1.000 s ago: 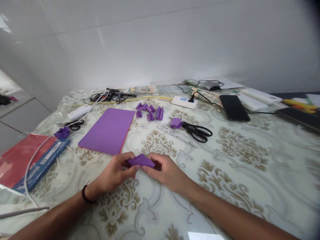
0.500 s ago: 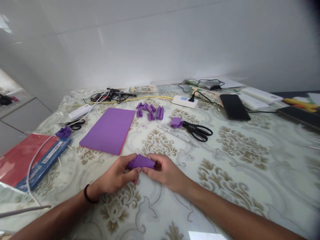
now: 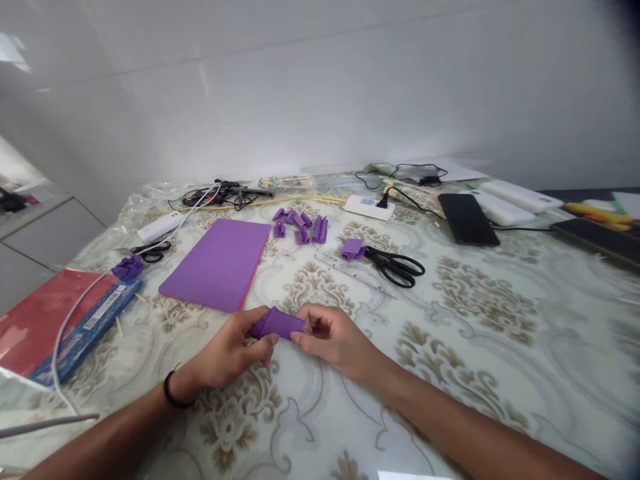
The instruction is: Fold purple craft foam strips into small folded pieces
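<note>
Between my two hands is a small folded piece of purple paper (image 3: 281, 325), held just above the patterned tablecloth. My left hand (image 3: 239, 348) pinches its left end with thumb and fingers. The fingers of my right hand (image 3: 334, 338) are closed on the right end. Beyond my hands lies a stack of purple paper (image 3: 217, 263) with a red sheet showing at its edge. Several small folded purple pieces (image 3: 302, 235) sit past it. Black-handled scissors (image 3: 395, 265) rest to the right, with a purple folded piece (image 3: 353, 249) over their blades.
A clear ruler (image 3: 353, 273) lies near the scissors. Left are a red and blue packet (image 3: 75, 320), a crumpled purple piece (image 3: 127, 267) and smaller scissors (image 3: 154, 251). A power strip (image 3: 369, 207), tangled cables (image 3: 225, 193) and a black phone (image 3: 467, 219) stand toward the back.
My right thumb has shifted right along the folded paper toward its end. The folded paper and my left hand have moved slightly left.
</note>
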A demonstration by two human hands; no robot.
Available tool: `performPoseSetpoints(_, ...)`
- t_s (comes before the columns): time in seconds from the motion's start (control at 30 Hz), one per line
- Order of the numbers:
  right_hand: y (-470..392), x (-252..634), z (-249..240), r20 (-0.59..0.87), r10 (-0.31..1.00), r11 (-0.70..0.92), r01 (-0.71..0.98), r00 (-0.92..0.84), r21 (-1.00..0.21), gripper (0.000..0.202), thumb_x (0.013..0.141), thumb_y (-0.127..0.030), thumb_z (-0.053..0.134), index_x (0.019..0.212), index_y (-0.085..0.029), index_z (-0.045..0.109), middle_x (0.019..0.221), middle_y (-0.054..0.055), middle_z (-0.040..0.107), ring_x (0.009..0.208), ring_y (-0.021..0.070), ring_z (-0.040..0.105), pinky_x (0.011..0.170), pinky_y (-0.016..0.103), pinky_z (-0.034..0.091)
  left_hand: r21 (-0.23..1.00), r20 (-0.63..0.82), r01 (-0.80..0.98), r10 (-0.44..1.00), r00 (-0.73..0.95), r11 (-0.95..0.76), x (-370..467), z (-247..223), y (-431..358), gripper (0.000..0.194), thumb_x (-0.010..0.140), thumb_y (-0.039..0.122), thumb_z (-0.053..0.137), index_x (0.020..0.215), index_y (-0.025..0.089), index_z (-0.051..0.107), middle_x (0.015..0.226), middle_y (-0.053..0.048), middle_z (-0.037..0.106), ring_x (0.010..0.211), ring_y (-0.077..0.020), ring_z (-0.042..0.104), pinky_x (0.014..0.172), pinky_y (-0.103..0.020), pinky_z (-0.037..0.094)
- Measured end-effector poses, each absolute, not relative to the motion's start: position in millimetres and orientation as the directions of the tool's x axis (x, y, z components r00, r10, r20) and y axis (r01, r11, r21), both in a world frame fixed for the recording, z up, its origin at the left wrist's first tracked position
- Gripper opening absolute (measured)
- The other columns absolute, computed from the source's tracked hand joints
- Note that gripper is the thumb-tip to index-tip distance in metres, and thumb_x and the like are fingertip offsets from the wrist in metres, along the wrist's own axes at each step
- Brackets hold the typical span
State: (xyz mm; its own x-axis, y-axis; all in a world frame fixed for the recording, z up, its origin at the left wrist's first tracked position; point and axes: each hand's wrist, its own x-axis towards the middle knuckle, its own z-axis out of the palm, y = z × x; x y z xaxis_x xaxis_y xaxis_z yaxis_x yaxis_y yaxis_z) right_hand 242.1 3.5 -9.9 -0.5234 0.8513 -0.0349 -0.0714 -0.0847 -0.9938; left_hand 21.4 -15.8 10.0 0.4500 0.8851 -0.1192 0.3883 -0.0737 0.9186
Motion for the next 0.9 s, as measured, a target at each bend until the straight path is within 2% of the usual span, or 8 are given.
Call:
performPoseSetpoints(0.17,5,244,-9,-0.066,0.859,-0.108,-0.054,-0.507,-0.993,0.045,0.078,-0.056,0.08,0.073,-0.02,0.054,0.06,-0.007,0.039,0.057,0.0108,0.032,0.054,0.027,0.024,0.912,-0.096,0.397,0.891,0.444,-0.1,20,9,-14,0.026,0.096,0.037,0.059,0.078,0.018,0.059,0.066,0.001,0.062,0.063,-0.0134,0.054,0.063,-0.025,0.042)
performPoseSetpoints(0.27,7,245,-10,-0.066,0.852,-0.103,-0.044,-0.519,-0.994,0.046,0.081,-0.061,0.075,0.075,-0.02,0.056,0.061,-0.006,0.043,0.058,0.0118,0.036,0.055,0.027,0.026,0.92,-0.088,0.379,0.888,0.451,-0.101,20,9,-13,0.023,0.096,0.034,0.06,0.08,0.018,0.06,0.068,0.001,0.062,0.065,-0.0139,0.055,0.065,-0.025,0.043)
performPoseSetpoints(0.4,9,245,-13,-0.064,0.823,-0.117,-0.059,-0.565,-0.991,0.046,0.081,-0.061,0.075,0.077,-0.019,0.058,0.062,-0.005,0.049,0.059,0.0125,0.044,0.058,0.027,0.031,0.931,-0.106,0.359,0.894,0.435,-0.064,20,8,-13,0.02,0.096,0.033,0.061,0.083,0.018,0.06,0.068,0.001,0.062,0.063,-0.0134,0.056,0.063,-0.025,0.043)
performPoseSetpoints(0.67,9,245,-19,-0.074,0.767,-0.152,-0.069,-0.638,-0.986,0.046,0.081,-0.059,0.077,0.077,-0.019,0.054,0.062,-0.007,0.044,0.057,0.0106,0.036,0.055,0.027,0.025,0.924,-0.092,0.37,0.88,0.465,-0.098,20,10,-15,0.014,0.095,0.027,0.059,0.085,0.017,0.06,0.069,0.002,0.06,0.064,-0.0127,0.053,0.062,-0.024,0.041)
performPoseSetpoints(0.9,8,246,-21,-0.076,0.754,-0.089,0.013,-0.653,-0.996,0.045,0.085,-0.058,0.074,0.077,-0.019,0.053,0.063,-0.007,0.039,0.059,0.0108,0.034,0.054,0.026,0.024,0.919,-0.097,0.379,0.869,0.486,-0.109,21,6,-14,0.017,0.096,0.025,0.057,0.082,0.016,0.059,0.07,0.002,0.06,0.065,-0.012,0.053,0.062,-0.023,0.041)
